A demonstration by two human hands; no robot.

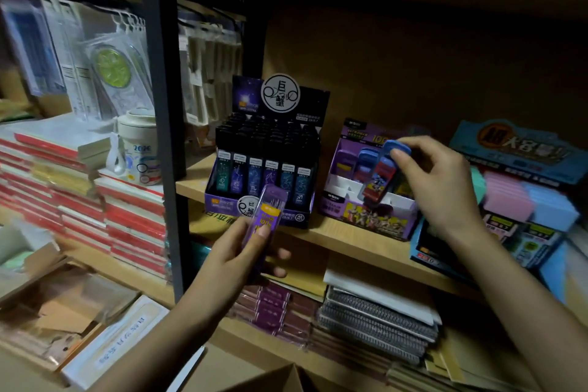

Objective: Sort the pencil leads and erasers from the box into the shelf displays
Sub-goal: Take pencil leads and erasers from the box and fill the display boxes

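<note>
My left hand (245, 256) grips a purple pencil lead case (266, 216), upright, in front of the black and purple lead display box (264, 169), which is full of dark lead cases. My right hand (436, 181) pinches the top of a blue lead case (381, 173) and holds it tilted over the white slots of the purple display box (369, 200) on the wooden shelf (334, 232). That box holds a few purple and blue cases at its back left. The cardboard box (280, 380) shows only its top edge at the bottom of the view.
A blue display (521, 200) with pink and blue erasers stands at the right. Notebooks (375, 321) are stacked on the lower shelf. Left of the dark upright post (164, 105) lie red-edged book stacks (121, 216), a white cup (140, 146) and hanging packets.
</note>
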